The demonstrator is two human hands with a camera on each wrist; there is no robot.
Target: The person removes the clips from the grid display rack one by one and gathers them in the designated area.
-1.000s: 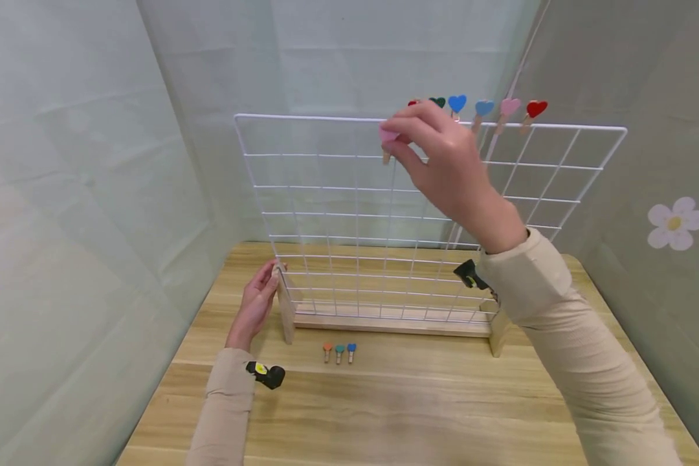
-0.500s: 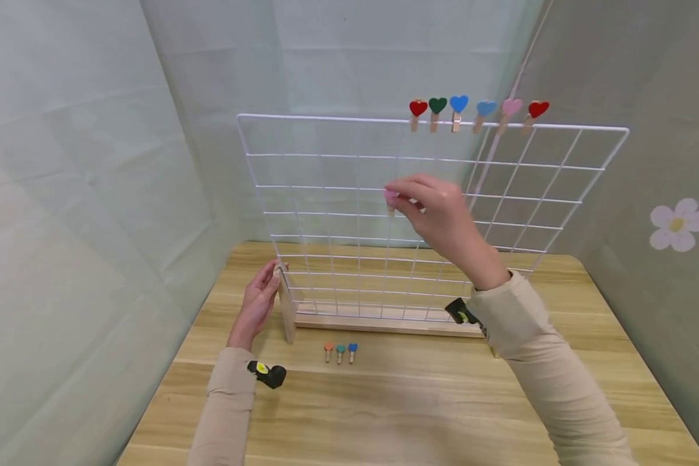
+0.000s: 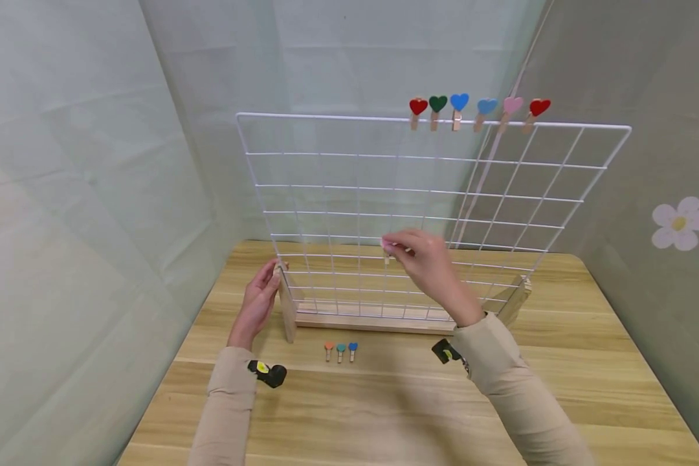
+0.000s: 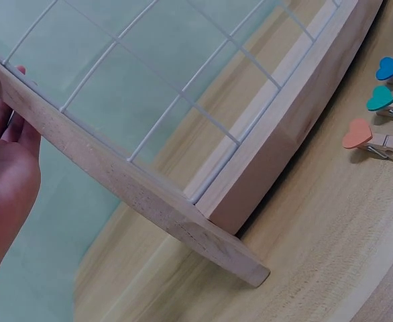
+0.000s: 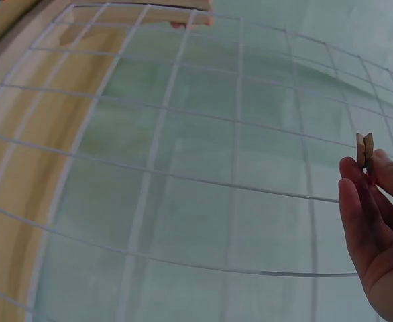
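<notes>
My right hand (image 3: 396, 250) pinches a pink heart clothespin (image 3: 387, 245) in front of the lower rows of a white wire grid (image 3: 355, 188), which stands in a wooden base (image 3: 378, 321). In the right wrist view the clothespin (image 5: 364, 150) sticks up edge-on from the fingertips (image 5: 357, 188), close to the wires. My left hand (image 3: 265, 285) lies with straight fingers against the stand's left wooden foot (image 3: 286, 314); the left wrist view shows the palm (image 4: 5, 168) beside that foot (image 4: 149, 201). Several heart clothespins (image 3: 458, 103) are clipped along the grid's top rail at the right.
Three clothespins lie in a row on the wooden table (image 3: 384, 401) before the base: orange (image 3: 327, 349), teal (image 3: 340, 350), blue (image 3: 352, 349). Pale fabric walls close in on the left, back and right. A flower sticker (image 3: 678, 223) is on the right wall.
My right hand has come down from the grid's top rail to its lower rows, still pinching the pink heart clothespin. The left hand has stayed at the foot.
</notes>
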